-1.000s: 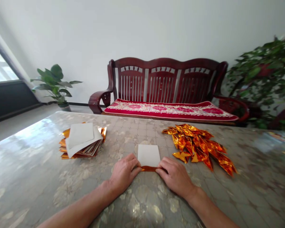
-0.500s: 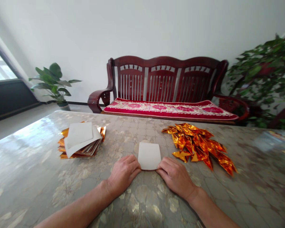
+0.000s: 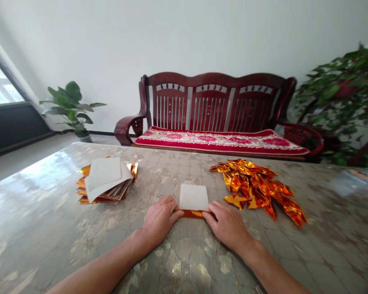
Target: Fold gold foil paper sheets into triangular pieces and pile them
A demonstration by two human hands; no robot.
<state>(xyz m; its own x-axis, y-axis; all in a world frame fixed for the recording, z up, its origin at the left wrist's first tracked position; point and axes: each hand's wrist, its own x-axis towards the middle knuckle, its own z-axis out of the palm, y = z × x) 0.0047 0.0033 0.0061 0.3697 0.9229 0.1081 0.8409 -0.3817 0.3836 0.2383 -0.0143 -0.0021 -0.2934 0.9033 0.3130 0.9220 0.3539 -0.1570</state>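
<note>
Between my hands a square sheet of foil paper [image 3: 194,197] lies white side up on the table. Its near edge is turned up, showing a narrow gold-orange strip. At the left end of that strip my left hand [image 3: 162,216] pinches the fold with thumb and fingers. My right hand [image 3: 225,222] grips the right end in the same way. Left of my hands sits a stack of foil paper sheets [image 3: 106,177], white faces on top and orange foil at the sides. To the right lies a pile of folded orange foil pieces [image 3: 254,183], pointed at the ends.
The patterned table [image 3: 110,241] spreads under everything. A clear plastic bag [image 3: 349,182] rests at its right edge. Beyond stands a dark red wooden bench [image 3: 210,108] with a red floral cover [image 3: 221,141]. Potted plants [image 3: 69,104] flank the bench on both sides.
The sheet's near edge, flat before, is now folded up away from me, exposing the orange strip. Both hands have shifted slightly forward with the edge.
</note>
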